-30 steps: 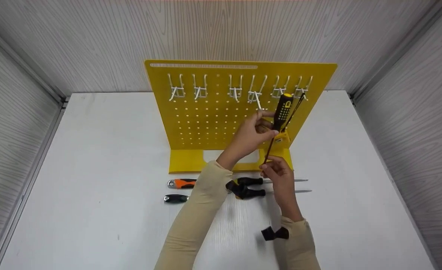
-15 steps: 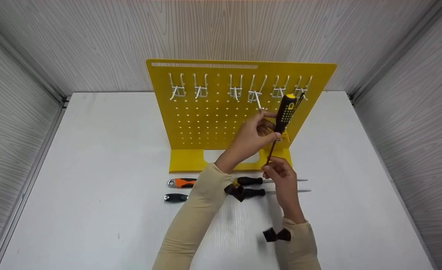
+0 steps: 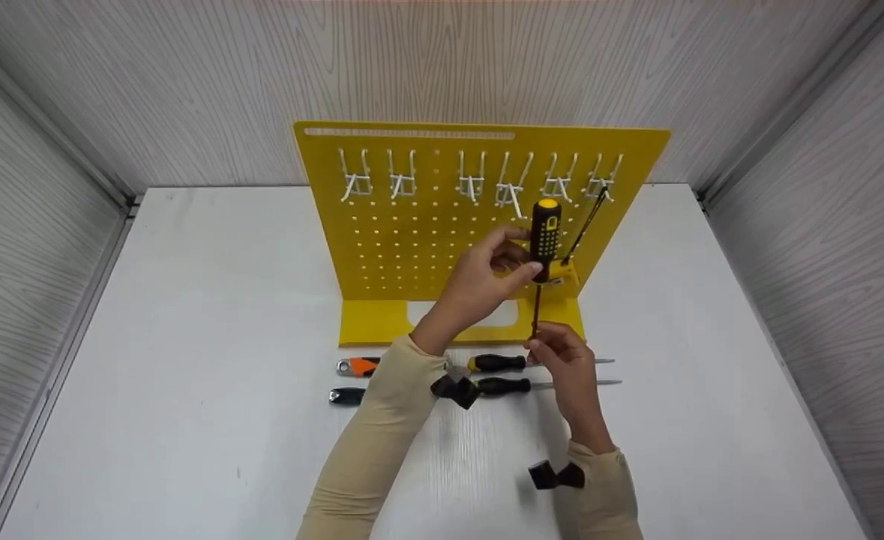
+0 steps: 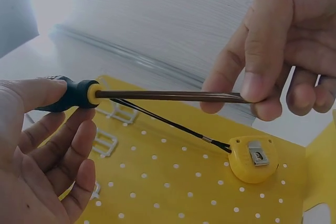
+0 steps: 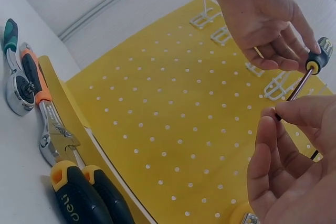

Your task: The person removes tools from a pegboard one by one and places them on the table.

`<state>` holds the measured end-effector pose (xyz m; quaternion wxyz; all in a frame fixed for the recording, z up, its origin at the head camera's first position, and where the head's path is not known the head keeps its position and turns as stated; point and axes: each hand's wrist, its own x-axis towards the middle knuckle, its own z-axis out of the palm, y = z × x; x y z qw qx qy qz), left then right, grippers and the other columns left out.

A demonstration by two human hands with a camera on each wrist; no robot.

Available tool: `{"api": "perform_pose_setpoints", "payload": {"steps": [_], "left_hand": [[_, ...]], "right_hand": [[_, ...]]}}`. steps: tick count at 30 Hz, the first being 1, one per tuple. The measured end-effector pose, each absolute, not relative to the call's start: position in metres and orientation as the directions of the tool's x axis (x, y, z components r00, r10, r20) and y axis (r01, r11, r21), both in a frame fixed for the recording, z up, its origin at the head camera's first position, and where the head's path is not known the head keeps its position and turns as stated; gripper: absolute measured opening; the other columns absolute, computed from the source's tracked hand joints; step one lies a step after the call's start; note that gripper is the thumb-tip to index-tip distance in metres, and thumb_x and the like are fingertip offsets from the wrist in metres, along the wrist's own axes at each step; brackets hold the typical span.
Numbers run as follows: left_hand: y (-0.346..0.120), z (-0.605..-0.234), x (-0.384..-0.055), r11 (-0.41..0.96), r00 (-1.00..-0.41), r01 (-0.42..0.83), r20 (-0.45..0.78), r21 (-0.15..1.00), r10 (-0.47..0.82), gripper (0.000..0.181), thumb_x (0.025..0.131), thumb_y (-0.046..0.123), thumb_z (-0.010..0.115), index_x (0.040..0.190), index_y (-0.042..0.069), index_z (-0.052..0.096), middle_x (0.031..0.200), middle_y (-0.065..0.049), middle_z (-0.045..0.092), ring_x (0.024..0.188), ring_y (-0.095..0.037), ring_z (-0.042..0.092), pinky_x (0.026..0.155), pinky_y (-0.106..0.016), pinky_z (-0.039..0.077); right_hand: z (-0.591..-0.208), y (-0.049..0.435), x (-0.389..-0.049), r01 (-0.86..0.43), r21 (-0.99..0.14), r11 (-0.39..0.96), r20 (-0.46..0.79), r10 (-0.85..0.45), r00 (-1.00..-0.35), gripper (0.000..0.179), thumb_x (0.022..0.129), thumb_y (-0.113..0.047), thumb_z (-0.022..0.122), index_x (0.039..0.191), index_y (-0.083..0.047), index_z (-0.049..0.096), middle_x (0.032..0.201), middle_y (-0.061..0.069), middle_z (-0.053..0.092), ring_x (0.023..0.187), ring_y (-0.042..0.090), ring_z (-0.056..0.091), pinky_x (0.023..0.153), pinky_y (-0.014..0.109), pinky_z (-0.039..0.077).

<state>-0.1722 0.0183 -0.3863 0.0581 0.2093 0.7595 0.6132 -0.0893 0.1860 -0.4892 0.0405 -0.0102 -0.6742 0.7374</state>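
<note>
- Gripped at both ends: we see the left hand (image 3: 479,279) pinching the handle of a yellow-capped black screwdriver (image 3: 545,236), thumb pressed against the grip, while the right hand (image 3: 567,366) pinches the slim, dark metal shaft near its tip between thumb and forefinger.
- The tool stands nearly upright in mid-air, handle uppermost, before the right part of a perforated yellow pegboard (image 3: 424,225); the tip itself is mostly hidden by the fingers.
- Behind it, a thin black wrist strap (image 3: 585,227) slants down from a white wire hook (image 3: 601,184) at the far right to a rounded yellow tape measure (image 4: 253,159).
- For a steady hold, we judge, the left hand should bear the weight of the thick handle, the right only guiding the shaft with a light pinch.
- We would move both hands together so the shaft does not swing, with the handle clear of hook and strap.
- On the white tabletop (image 3: 224,337) below lie a silver ratchet (image 5: 21,95) with a green-and-black handle, an orange-and-black-handled metal wrench (image 5: 38,74) and two yellow-ended black screwdrivers (image 3: 498,363).
</note>
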Motion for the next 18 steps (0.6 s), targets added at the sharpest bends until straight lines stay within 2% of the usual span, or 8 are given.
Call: {"api": "perform_pose_setpoints", "payload": {"steps": [8,14,18], "left_hand": [[0.005,-0.387,-0.169,0.104,-0.899,0.29,0.234,0.951,0.371,0.036,0.094,0.022,0.063,0.127,0.01,0.056,0.107,-0.008,0.07,0.096,-0.013,0.064,0.085,-0.026,0.049],[0.004,-0.388,-0.169,0.093,-0.906,0.25,0.199,0.964,0.373,0.04,0.094,0.021,0.063,0.131,0.008,0.055,0.107,-0.01,0.069,0.096,-0.016,0.064,0.085,-0.026,0.05],[0.005,-0.387,-0.168,0.093,-0.907,0.227,0.176,0.969,0.382,0.042,0.093,0.019,0.064,0.131,0.006,0.056,0.105,-0.012,0.068,0.092,-0.016,0.063,0.083,-0.024,0.05]], "right_hand": [[-0.49,0.183,-0.088,-0.002,-0.999,-0.045,-0.001,0.067,-0.998,0.018,0.09,-0.006,0.066,0.106,-0.014,0.068,0.083,-0.001,0.063,0.072,0.012,0.058,0.071,0.025,0.053],[-0.494,0.18,-0.087,0.01,-1.0,-0.009,-0.011,0.083,-0.996,0.02,0.089,-0.008,0.068,0.109,-0.006,0.066,0.082,0.001,0.063,0.07,0.013,0.056,0.068,0.027,0.051],[-0.495,0.18,-0.085,0.011,-1.0,-0.011,-0.012,0.081,-0.997,0.021,0.088,-0.01,0.069,0.109,-0.005,0.066,0.083,0.001,0.065,0.071,0.013,0.056,0.069,0.027,0.051]]}}
